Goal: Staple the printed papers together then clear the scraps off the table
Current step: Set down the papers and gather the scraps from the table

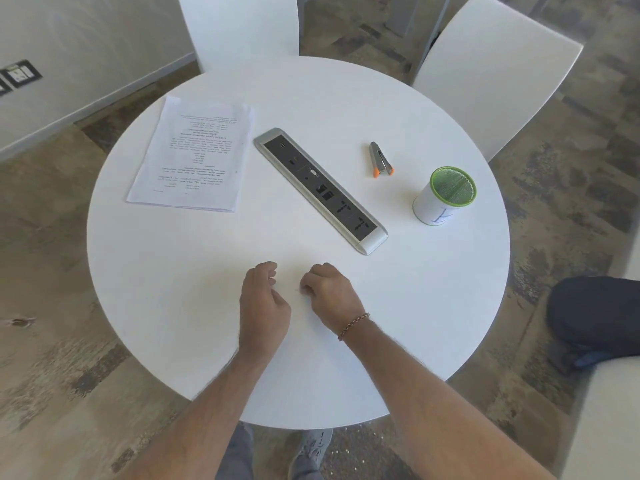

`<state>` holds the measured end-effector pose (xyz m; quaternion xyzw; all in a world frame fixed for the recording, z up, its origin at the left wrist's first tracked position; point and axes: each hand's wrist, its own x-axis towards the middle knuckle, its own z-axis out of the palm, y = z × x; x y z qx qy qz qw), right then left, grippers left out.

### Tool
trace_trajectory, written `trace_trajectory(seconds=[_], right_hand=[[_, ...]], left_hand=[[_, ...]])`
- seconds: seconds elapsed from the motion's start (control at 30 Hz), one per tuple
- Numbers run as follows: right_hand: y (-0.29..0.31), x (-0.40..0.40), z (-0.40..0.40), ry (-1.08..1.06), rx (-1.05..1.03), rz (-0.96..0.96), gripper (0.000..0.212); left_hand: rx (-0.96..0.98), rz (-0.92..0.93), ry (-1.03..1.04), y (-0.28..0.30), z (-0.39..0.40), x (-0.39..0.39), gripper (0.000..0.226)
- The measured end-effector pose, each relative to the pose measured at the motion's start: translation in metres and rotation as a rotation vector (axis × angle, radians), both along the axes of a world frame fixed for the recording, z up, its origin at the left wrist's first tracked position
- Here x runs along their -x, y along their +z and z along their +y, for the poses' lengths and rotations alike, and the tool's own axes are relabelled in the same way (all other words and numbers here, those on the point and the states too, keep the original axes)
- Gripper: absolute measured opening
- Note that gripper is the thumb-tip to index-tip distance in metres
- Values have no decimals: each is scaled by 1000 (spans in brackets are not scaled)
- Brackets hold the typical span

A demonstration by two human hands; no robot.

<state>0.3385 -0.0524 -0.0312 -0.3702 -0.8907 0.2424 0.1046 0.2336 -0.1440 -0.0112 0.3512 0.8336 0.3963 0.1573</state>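
Low in the middle of the frame we see the left hand (pixel 265 306) and right hand (pixel 327 296) close together over the white round table (pixel 207 341), fingers curled in; whether they pinch anything, we cannot tell. Above them lies the grey socket strip (pixel 320 190). The printed papers (pixel 194 154) sit at upper left, the stapler (pixel 381 159) right of centre, the green mesh cup (pixel 445 195) beside it.

Office meeting room. Round white table (pixel 433 306) with recessed power-and-data socket strip (pixel 320 190) at centre — white chairs (pixel 491 74) around it, printed papers (pixel 190 154), stapler (pixel 381 159), green mesh pen cup (pixel 446 195), wall sockets (pixel 20 76), patterned carpet (pixel 52 271).
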Motion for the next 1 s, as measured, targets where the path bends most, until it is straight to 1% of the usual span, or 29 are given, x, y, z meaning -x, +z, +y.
trace_trajectory(seconds=[0.17, 0.27, 0.33, 0.43, 0.5, 0.53, 0.57, 0.6, 0.67, 0.7, 0.77, 0.87, 1.0], right_hand=[[6, 5, -4, 67, -64, -113, 27], [16, 7, -8, 106, -140, -173, 33], [21, 9, -8, 124, -195, -231, 30], [17, 13, -12, 162, -348, -435, 24], [9, 14, -15, 230, -338, -523, 24], [7, 13, -14, 241, -323, -515, 25], [8, 12, -12, 220, -291, -476, 25], [11, 9, -9, 176, -218, -420, 25], [23, 5, 0, 0, 114, -281, 28], [28, 2, 4, -107, 269, -175, 27], [31, -9, 10, -304, 474, 34, 23], [42, -29, 18, -484, 659, 257, 20], [74, -60, 50, -604, 801, 654, 22]], left_hand=[[4, 3, -10, -1, 1, -1, 53], [14, -10, -17, -1, 2, -2, 52], [18, -10, -28, -2, 2, -3, 52], [28, -20, -34, -4, 1, -5, 50], [32, -29, -30, -4, 1, -7, 48], [33, -33, -28, -4, 1, -7, 48], [33, -33, -28, -3, 1, -7, 47], [33, -30, -29, -3, 0, -7, 48], [29, -30, -29, -3, 0, -6, 49], [26, -31, -29, -3, 0, -6, 49], [23, -36, -29, -3, -1, -6, 49], [14, -40, -22, -4, -1, -7, 48], [4, -34, -22, -5, 3, -8, 49]])
